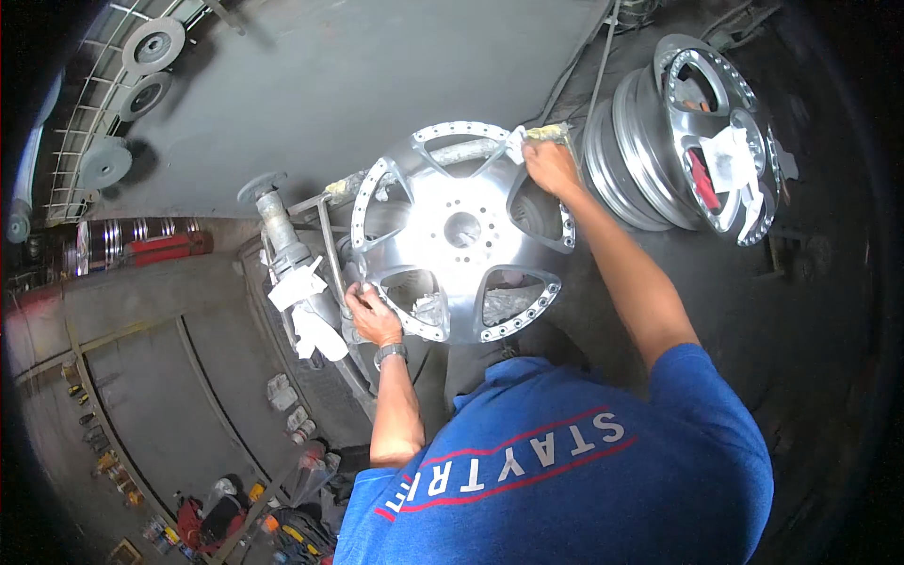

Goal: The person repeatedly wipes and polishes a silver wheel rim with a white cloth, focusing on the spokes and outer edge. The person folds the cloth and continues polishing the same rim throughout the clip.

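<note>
In front of me a shiny silver wheel face (457,282) stands tilted, with wide spokes, a round center hole and small bolt holes along its outer edge. My left hand (375,318), with a watch on the wrist, grips its lower left edge, fingers closed. At the upper right edge, my right hand (551,168) is closed on a small white cloth (517,144), which may instead be paper. Behind the wheel face runs a pale, worn bar (466,151); its yellowish end lies just beyond my right hand.
To the right sit more silver wheels (650,141), with white paper (730,160) on one. A metal post (275,217) with white rags (315,325) stands left. Grinding discs (153,45) hang on a wire rack at upper left. Bags and tools (221,513) lie at lower left.
</note>
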Action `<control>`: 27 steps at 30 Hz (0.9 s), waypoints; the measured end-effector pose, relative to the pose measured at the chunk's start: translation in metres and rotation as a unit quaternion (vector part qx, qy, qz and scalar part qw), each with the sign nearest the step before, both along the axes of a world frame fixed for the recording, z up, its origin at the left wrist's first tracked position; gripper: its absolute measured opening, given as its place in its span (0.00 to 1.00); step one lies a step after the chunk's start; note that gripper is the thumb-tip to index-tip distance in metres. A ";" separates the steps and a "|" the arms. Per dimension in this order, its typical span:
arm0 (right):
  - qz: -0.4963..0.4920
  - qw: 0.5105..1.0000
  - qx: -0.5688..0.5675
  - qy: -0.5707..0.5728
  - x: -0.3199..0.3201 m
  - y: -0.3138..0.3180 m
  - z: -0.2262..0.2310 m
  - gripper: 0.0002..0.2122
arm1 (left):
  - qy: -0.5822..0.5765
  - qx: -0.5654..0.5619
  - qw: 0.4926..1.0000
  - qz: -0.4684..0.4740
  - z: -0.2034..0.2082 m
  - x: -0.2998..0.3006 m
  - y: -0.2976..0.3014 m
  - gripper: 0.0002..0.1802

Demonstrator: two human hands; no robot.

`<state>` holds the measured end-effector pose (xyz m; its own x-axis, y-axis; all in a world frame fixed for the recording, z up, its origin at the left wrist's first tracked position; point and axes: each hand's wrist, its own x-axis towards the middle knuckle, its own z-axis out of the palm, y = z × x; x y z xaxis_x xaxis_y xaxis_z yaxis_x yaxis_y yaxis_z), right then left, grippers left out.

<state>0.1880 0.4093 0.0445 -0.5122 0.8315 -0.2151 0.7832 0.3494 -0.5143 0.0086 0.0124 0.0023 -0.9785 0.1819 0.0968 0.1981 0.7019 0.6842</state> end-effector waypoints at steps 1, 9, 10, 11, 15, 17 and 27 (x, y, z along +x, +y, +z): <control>0.020 1.000 0.010 -0.011 -0.016 0.003 0.004 0.21 | -0.013 0.016 1.000 -0.004 0.001 -0.001 0.000 0.21; 0.034 0.999 -0.002 -0.006 0.008 0.025 -0.012 0.23 | 0.016 0.013 1.000 -0.017 -0.005 -0.005 -0.003 0.20; -0.004 1.000 -0.012 0.010 0.023 0.015 -0.012 0.23 | 0.016 0.012 1.000 -0.017 -0.005 -0.003 -0.005 0.19; -0.042 0.999 -0.022 0.025 0.039 0.001 -0.011 0.23 | -0.010 0.011 1.000 -0.009 -0.003 -0.001 -0.009 0.19; -0.079 0.997 -0.015 -0.001 0.038 -0.010 0.001 0.22 | -0.057 0.021 0.998 0.002 0.006 -0.001 -0.001 0.19; -0.044 0.998 0.013 -0.030 0.008 -0.002 0.007 0.22 | -0.046 0.028 0.999 -0.002 0.001 -0.001 -0.003 0.19; 0.250 0.967 0.000 -0.058 -0.198 0.009 0.019 0.22 | -0.050 0.025 0.998 0.004 -0.003 -0.004 -0.007 0.23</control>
<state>-0.0097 0.4179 0.0635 -0.8221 0.4864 -0.2960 0.5694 0.6988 -0.4330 0.0049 0.0050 -0.0011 -0.9851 0.1717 0.0073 0.1218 0.6681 0.7340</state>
